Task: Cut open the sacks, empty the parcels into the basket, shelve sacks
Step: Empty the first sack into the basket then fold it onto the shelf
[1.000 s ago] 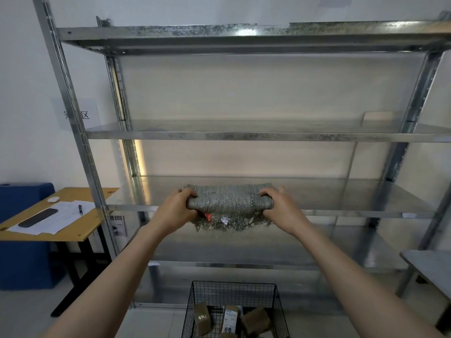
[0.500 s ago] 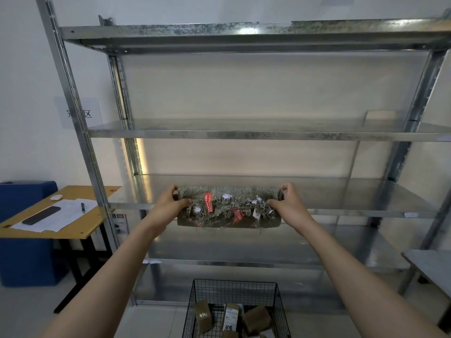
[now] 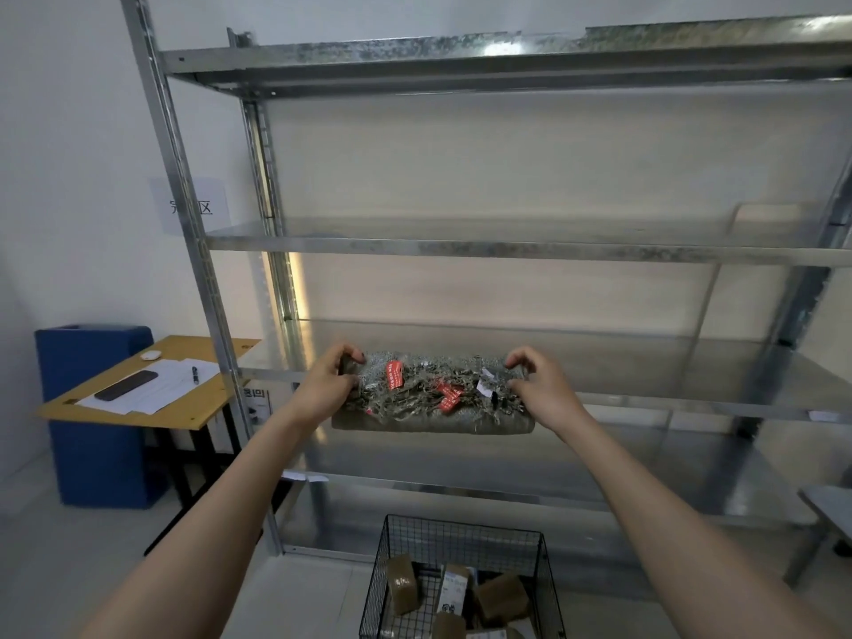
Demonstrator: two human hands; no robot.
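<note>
A folded grey woven sack [image 3: 431,419] with frayed threads and red tags lies at the front edge of the metal rack's [image 3: 645,401] middle shelf, partly overhanging it. My left hand [image 3: 329,385] grips the sack's left end, fingers curled over its top. At the right end, my right hand [image 3: 537,389] has thumb and fingers curled around the sack's corner, barely touching it. Below, a black wire basket [image 3: 461,530] on the floor holds several brown parcels [image 3: 403,583].
The galvanised rack has several bare shelves above and below. To the left stand a wooden desk [image 3: 184,415] with papers, a pen and a phone, and a blue cabinet [image 3: 97,454]. A grey surface [image 3: 830,502] juts in at the right.
The rolled sack was turned so its frayed, tagged side faces me and set down on the middle shelf's front edge. My right hand has loosened its hold.
</note>
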